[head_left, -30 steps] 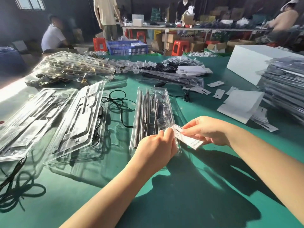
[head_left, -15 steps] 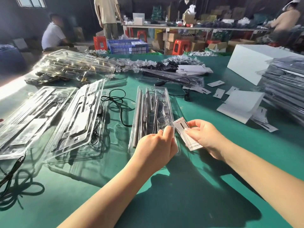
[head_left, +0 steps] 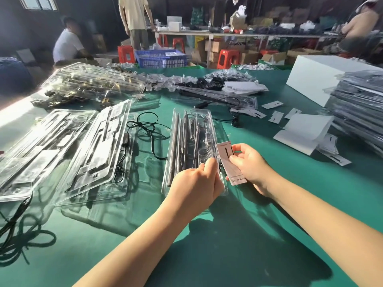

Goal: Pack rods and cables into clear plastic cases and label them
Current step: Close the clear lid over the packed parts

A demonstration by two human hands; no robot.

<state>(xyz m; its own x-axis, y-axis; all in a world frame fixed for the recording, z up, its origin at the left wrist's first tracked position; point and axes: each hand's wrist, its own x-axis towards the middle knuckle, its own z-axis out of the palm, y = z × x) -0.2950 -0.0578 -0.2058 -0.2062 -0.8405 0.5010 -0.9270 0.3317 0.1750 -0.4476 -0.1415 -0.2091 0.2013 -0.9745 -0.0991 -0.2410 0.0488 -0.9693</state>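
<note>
We are at the labelling step; the clear case [head_left: 191, 150], already loaded with rods [head_left: 176, 146] and a coiled cable [head_left: 207, 141], lies lengthwise on the green table [head_left: 228, 255] straight ahead of us. Our left hand [head_left: 196, 181] curls its fingers round the case's near right edge, steadying it; our right hand [head_left: 247, 164] pinches a slotted paper label [head_left: 226, 156] between thumb and fingertips, holding it just beside that same edge, its top corner over the plastic. We judge the next move needs the label's slot lined up with the case's rim or tab, then slid on squarely; spare labels [head_left: 275, 117] lie farther off to the right.
</note>
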